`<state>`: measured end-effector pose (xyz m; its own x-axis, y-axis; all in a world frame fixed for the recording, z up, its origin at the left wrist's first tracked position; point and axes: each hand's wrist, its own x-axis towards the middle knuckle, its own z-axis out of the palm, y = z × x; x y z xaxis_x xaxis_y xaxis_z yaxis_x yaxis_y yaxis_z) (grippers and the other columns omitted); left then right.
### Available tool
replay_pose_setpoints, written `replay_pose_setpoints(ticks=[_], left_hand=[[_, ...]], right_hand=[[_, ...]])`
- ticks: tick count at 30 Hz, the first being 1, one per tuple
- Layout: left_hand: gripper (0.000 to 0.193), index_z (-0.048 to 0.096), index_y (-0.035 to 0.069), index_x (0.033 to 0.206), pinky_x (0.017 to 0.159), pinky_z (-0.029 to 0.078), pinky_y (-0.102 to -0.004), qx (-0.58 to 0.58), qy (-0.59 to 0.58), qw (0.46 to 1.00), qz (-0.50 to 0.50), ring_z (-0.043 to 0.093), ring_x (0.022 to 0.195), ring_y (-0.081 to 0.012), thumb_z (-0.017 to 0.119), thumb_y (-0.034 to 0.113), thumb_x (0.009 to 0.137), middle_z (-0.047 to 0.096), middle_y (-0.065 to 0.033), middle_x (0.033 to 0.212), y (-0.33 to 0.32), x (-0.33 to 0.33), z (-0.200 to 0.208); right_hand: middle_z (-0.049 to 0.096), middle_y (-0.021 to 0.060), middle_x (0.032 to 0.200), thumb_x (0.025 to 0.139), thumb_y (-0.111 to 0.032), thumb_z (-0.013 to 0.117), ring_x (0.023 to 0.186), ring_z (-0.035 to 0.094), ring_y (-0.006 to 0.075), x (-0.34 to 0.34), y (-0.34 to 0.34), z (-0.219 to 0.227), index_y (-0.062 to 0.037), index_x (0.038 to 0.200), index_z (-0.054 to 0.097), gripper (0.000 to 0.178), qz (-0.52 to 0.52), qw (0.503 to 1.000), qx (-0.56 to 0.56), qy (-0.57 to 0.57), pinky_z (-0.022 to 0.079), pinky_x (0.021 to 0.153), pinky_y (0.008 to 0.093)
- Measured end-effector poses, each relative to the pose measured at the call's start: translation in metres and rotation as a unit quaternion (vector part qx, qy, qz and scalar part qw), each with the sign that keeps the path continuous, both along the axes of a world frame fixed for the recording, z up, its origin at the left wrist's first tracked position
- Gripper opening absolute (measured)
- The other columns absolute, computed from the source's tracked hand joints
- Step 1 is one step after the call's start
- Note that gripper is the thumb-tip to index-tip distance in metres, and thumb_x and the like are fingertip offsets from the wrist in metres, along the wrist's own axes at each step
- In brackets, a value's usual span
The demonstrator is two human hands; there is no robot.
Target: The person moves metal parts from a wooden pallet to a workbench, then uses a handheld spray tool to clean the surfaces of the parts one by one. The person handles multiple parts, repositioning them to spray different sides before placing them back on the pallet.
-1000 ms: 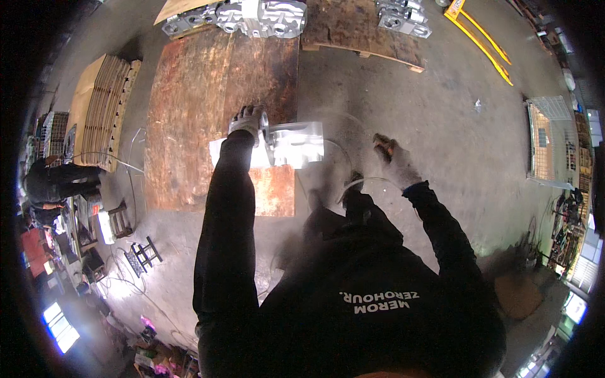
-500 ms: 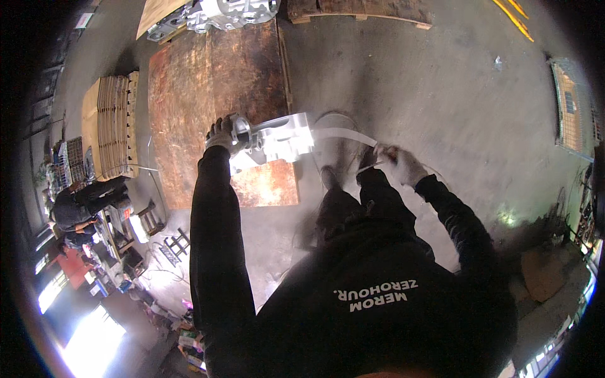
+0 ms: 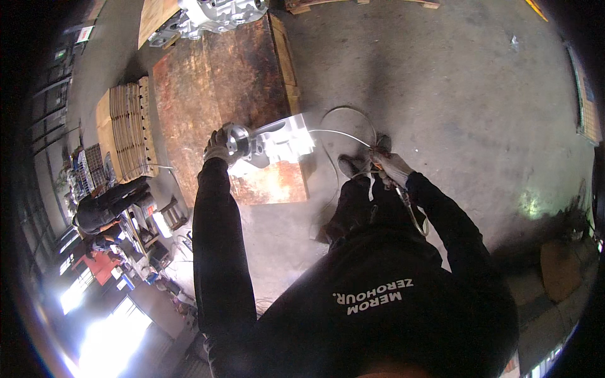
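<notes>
My gloved left hand (image 3: 217,147) is closed on the round flanged end of a shiny cast-metal housing (image 3: 283,140), which lies on a stained brown board-topped table (image 3: 217,75). In my gloved right hand (image 3: 393,165) is what looks like an air blow gun (image 3: 380,162), mostly covered by my fingers. A long, thin, curved tube (image 3: 340,132) extends from it toward the right end of the housing, whose bright glare hides whether they touch. Below the right hand a hose (image 3: 421,220) hangs in a loop by my leg.
More metal castings (image 3: 220,14) sit at the far end of the table. Stacked flat cardboard (image 3: 128,129) stands to the left, near a bent-over person (image 3: 104,211) at a cluttered bench. Loose hose (image 3: 348,108) curls over the concrete floor by my shoes (image 3: 348,166).
My right hand has moved slightly down and left. The tube, a wide blur before, now shows as a thin line. My left hand keeps its hold on the housing.
</notes>
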<state>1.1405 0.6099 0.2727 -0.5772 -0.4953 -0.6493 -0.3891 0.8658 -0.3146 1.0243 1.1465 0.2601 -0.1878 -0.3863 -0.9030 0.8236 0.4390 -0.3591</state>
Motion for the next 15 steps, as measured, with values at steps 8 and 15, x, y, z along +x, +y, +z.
replay_pose_setpoints(ticks=[8, 15], left_hand=[[0.119, 0.007, 0.014, 0.155, 0.12, 0.019, -0.0374, 0.002, -0.034, 0.999, 0.028, 0.011, 0.148, -0.0308, 0.075, 0.06, 0.069, 0.011, -0.0147, 0.161, 0.029, -0.026, 0.019], [0.12, 0.008, 0.011, 0.154, 0.119, 0.022, -0.0378, -0.011, -0.005, 1.0, 0.003, 0.013, 0.148, -0.0313, 0.075, 0.061, 0.068, 0.013, -0.016, 0.159, 0.003, 0.0, 0.004]], right_hand=[[0.052, 0.0008, 0.058, 0.092, -0.051, 0.059, 0.041, 0.047, 0.0123, -0.005, -0.001, -0.038, -0.009, 0.077, 0.057, 0.045, 0.016, 0.999, -0.019, 0.021, 0.037, 0.037, 0.0311], [0.051, 0.0014, 0.056, 0.095, -0.046, 0.056, 0.04, 0.048, 0.0131, -0.001, 0.038, -0.076, -0.01, 0.077, 0.054, 0.041, 0.001, 1.0, 0.002, 0.021, 0.038, 0.037, 0.032]])
